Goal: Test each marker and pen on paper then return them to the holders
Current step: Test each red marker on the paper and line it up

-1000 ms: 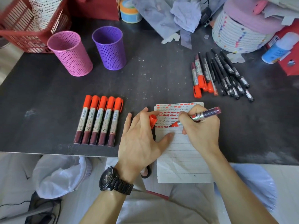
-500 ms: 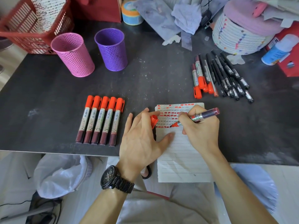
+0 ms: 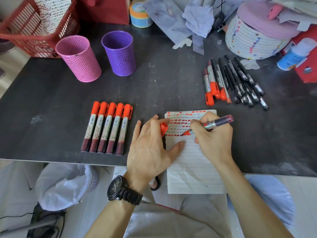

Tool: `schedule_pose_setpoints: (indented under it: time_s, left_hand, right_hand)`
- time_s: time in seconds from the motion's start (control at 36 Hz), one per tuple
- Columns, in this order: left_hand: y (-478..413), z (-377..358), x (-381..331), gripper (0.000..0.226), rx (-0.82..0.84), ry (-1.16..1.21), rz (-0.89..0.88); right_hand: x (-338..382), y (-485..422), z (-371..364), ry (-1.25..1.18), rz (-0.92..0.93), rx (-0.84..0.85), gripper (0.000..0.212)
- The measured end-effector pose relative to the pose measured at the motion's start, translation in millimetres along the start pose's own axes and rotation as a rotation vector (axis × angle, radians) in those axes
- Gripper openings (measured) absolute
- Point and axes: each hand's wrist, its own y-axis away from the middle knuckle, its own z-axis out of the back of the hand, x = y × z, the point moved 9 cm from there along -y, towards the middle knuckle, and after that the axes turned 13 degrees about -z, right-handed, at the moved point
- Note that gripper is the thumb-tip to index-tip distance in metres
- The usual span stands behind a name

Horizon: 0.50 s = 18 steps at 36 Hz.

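My right hand [image 3: 214,140] grips an uncapped red marker [image 3: 217,123], its tip touching the lined paper [image 3: 192,165] among rows of red marks. My left hand [image 3: 151,148] holds the marker's red cap [image 3: 163,128] between its fingers while its thumb presses the paper's left edge. Several capped red markers [image 3: 107,127] lie in a neat row to the left. A loose pile of red markers and black pens [image 3: 231,81] lies at the right. A pink holder [image 3: 78,58] and a purple holder [image 3: 120,52] stand upright at the back left.
A red basket [image 3: 34,31] stands at the back left corner. A white rope basket [image 3: 253,38], a blue bottle [image 3: 295,55], crumpled cloth [image 3: 197,19] and a round tin [image 3: 139,15] crowd the back edge. The paper overhangs the table's front edge [image 3: 60,161].
The marker tip has crept slightly along the row of red marks. Both hands stay in nearly the same place; the view has shifted a little.
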Motion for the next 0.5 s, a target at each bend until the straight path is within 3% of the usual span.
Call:
schedule_pose_setpoints:
  time_s: [0.11, 0.28, 0.5]
  left_hand:
    - [-0.6, 1.0, -0.1, 0.07, -0.01, -0.001, -0.001]
    - [0.1, 1.3, 0.1, 0.07, -0.006, -0.011, -0.003]
    - [-1.5, 3.5, -3.7, 0.068, -0.012, -0.028, -0.02]
  right_hand:
    - [-1.9, -0.5, 1.2, -0.013, 0.009, 0.001, 0.041]
    - [-6.2, -2.3, 1.8, -0.061, -0.026, 0.005, 0.034]
    - [-21.8, -13.9, 17.3, -0.589, -0.348, 0.024, 0.036]
